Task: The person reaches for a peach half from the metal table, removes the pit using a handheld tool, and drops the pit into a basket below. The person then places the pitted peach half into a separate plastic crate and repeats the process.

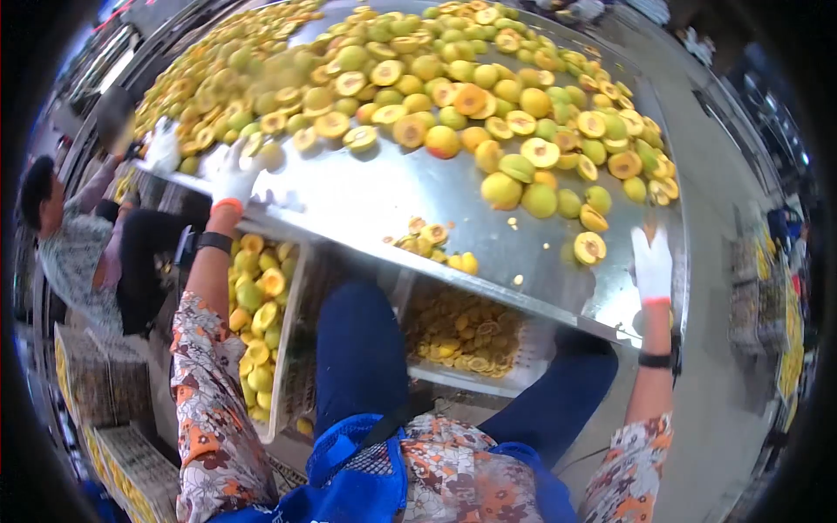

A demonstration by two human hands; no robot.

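Observation:
My left hand [234,174], in a white glove with an orange cuff, reaches to the near left part of the metal table [340,187]. Its fingers are stretched out beside halved yellow peaches [331,125], a little blurred. At the table's right end is my right hand [652,261], gloved the same way, with fingers extended and apart. A small brownish blur shows at its fingertips; I cannot make out what it is. The nearest fruit to it is a cut peach half [589,248]. Small peach pieces [427,240] lie near the table's front edge.
Below the table, a crate [288,349] of peach halves stands left of my legs. A white bin [523,353] between my knees holds peach pieces. Another person [78,235] sits at the left, with a gloved hand at the table. Stacked crates [757,279] stand at the right.

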